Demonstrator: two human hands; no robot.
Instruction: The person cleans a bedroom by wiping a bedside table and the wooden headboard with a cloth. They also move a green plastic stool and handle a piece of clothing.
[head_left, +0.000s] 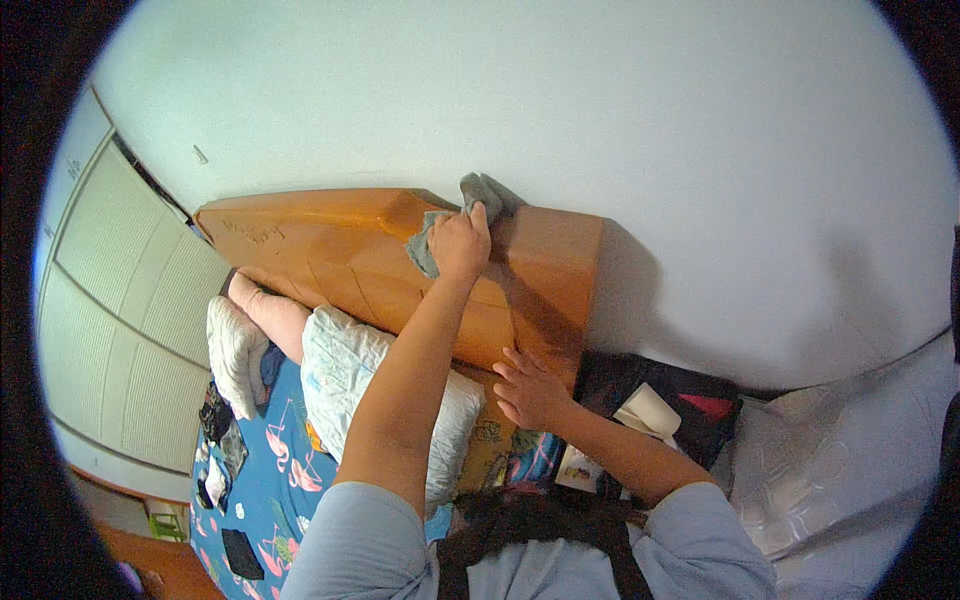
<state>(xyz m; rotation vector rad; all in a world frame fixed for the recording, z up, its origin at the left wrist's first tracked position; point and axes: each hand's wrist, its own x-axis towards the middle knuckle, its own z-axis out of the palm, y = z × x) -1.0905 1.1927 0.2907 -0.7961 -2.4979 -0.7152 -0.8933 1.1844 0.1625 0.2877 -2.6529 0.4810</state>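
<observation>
My left hand (460, 241) grips a grey-green cloth (424, 244) and presses it against the upper edge of a wooden headboard (330, 240). Part of the cloth bunches up above my thumb, close to the white wall. Lower down, my right hand (534, 391) has its fingers spread and holds nothing. Its fingertips are near the lower front of the headboard; I cannot tell whether they touch it. Carved lettering marks the headboard's far left end. Below my left forearm lies a white patterned pillow (345, 352), partly hidden by the arm.
A blue flamingo-print sheet (281, 480) covers the bed, with a pink cushion (274, 311), a white pillow (232, 352) and dark clothes (217, 412) on it. A paper roll (649, 411) lies among dark items at right. A pale wardrobe (135, 285) stands left; the wall (570, 97) rises behind.
</observation>
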